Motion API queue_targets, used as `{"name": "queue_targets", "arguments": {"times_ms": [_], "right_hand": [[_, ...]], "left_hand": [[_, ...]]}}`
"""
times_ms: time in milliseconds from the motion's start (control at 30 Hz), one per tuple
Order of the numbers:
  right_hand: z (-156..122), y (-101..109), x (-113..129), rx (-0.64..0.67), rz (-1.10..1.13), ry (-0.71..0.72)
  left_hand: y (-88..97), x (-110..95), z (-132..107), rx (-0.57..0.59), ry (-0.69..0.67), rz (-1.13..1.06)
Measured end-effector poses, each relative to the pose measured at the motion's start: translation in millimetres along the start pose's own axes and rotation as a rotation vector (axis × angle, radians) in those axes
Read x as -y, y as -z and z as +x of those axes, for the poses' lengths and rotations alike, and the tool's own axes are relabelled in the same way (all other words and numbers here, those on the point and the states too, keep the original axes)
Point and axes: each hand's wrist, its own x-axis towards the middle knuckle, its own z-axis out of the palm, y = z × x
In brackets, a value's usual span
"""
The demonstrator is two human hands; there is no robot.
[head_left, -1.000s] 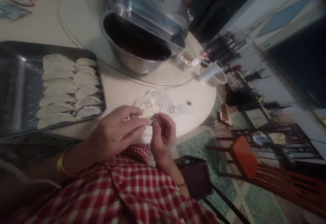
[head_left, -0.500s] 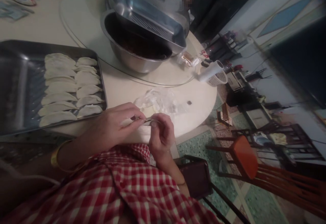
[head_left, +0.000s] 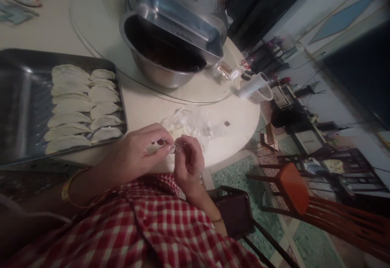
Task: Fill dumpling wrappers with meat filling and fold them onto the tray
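My left hand and my right hand meet above the table's near edge. Their thumbs and fingertips pinch a dumpling between them, mostly hidden by the fingers. Just behind lies a crumpled clear plastic bag with pale dough wrappers showing at its near side. To the left of my left hand, a metal tray holds two columns of folded dumplings, its left part bare.
A steel bowl with dark contents stands on the glass turntable; a second metal tray rests tilted over it. A white perforated basket sits near the table's right edge. A dark stool and an orange chair are at right.
My right hand has shifted slightly left, its fingertips closer to those of my left hand. Less of the dumpling shows between them.
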Motion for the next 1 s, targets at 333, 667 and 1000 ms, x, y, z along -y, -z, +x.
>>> {"name": "queue_targets", "arguments": {"times_ms": [333,667,1000], "right_hand": [[4.3,3.1,7.2,0.054,0.031,0.011],[0.8,3.8,9.6,0.111,0.142,-0.082],[1.5,0.0,9.6,0.081,0.215,-0.191]], "left_hand": [[0.5,-5.1,0.4,-0.03,0.111,0.028],[0.5,-6.8,1.8,-0.059,0.109,0.058],[0.9,-2.8,0.3,-0.009,0.185,-0.085]]}}
